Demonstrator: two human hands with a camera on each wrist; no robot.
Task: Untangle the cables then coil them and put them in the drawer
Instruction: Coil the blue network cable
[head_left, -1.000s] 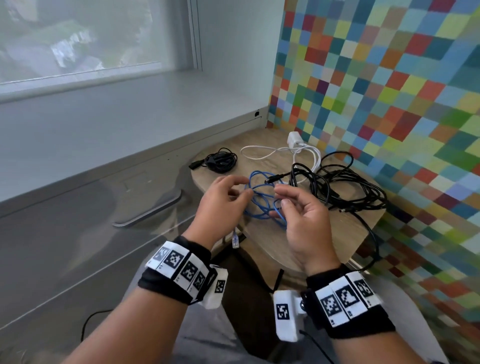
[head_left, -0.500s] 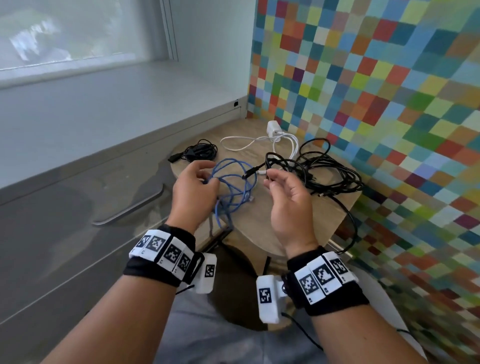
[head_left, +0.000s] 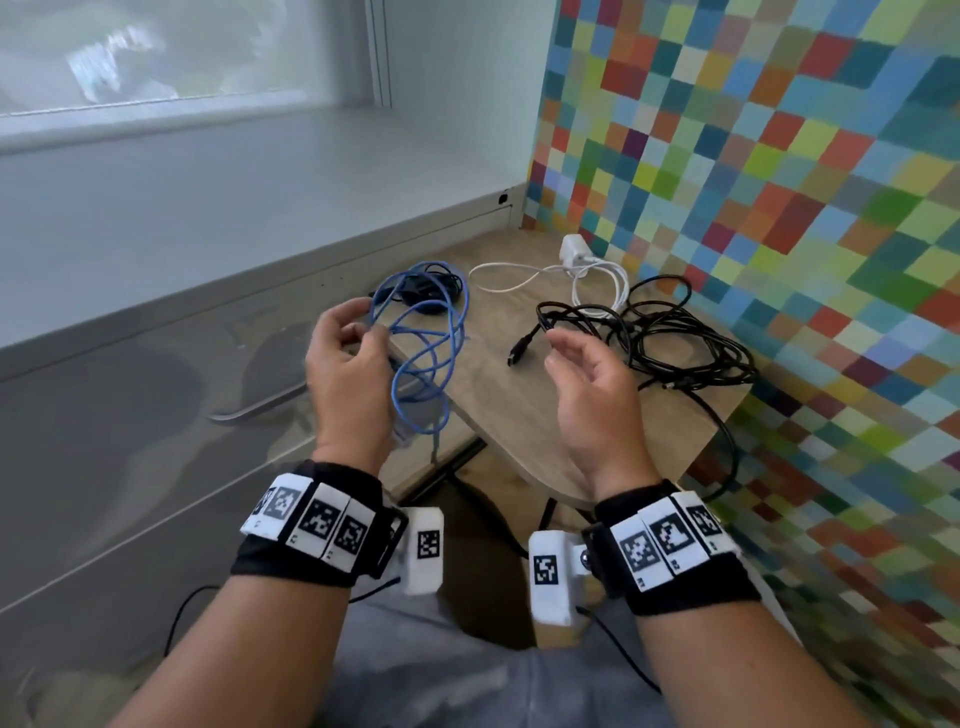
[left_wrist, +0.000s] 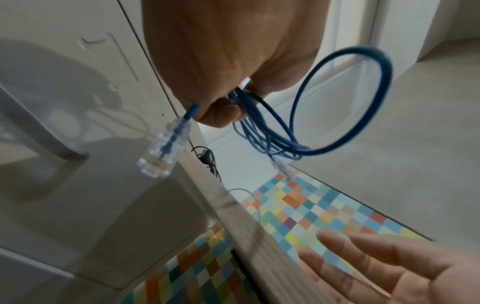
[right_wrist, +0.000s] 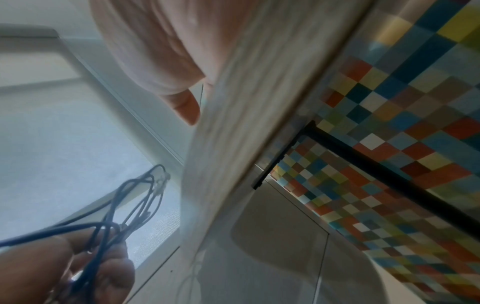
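My left hand (head_left: 349, 347) grips a loose bundle of blue network cable (head_left: 432, 347) and holds it up at the left edge of the small wooden table (head_left: 511, 410). In the left wrist view the blue cable (left_wrist: 348, 107) loops out of the fist, and a clear plug (left_wrist: 162, 150) hangs below it. My right hand (head_left: 582, 364) hovers over the table with relaxed fingers and holds nothing. A tangled black cable (head_left: 675, 332) lies on the table just beyond it, its plug (head_left: 519, 353) lying free. A white charger and cable (head_left: 582, 265) lie at the back.
A small coiled black cable (head_left: 436, 291) lies at the table's far left, partly behind the blue loops. A grey cabinet with a drawer handle (head_left: 260, 408) stands on the left. A multicoloured checkered wall (head_left: 779, 182) borders the table on the right.
My left hand has pulled the blue cable up and to the left, away from the black tangle. My right hand has let go of the black cable end, which now lies on the table.
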